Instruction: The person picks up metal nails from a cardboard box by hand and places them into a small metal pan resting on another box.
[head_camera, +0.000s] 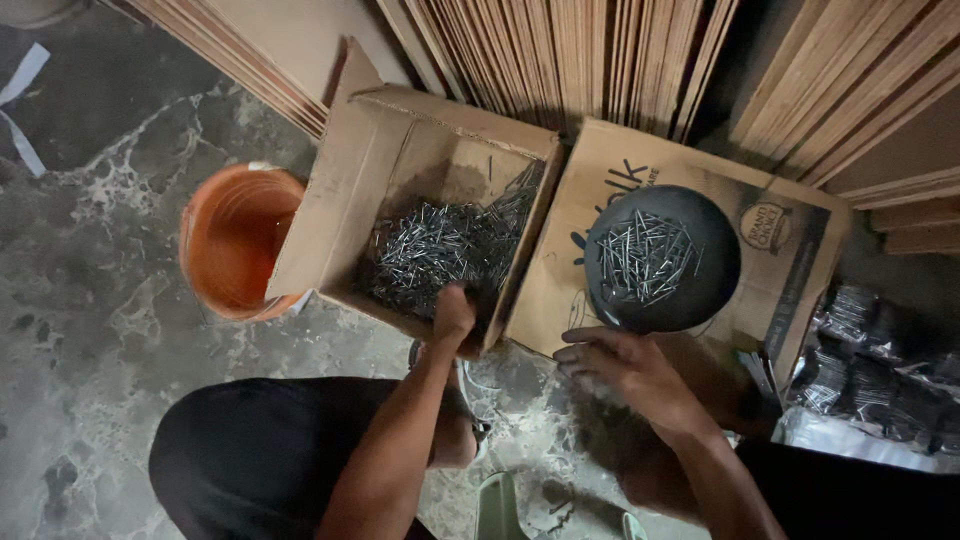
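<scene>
Your left hand (453, 315) reaches into the open cardboard box (350, 190), its grip closed down in the heap of nails (440, 250). Your right hand (625, 370) hovers just below the black dish (715, 270) of nails, fingers curled narrow; whether it holds anything, you cannot tell. An orange bucket (235, 240) stands left of the box.

Dim light over a mottled grey stone floor (90, 300) — stained pale in patches; stacked wooden boards (560, 50) lean along the back wall.
</scene>
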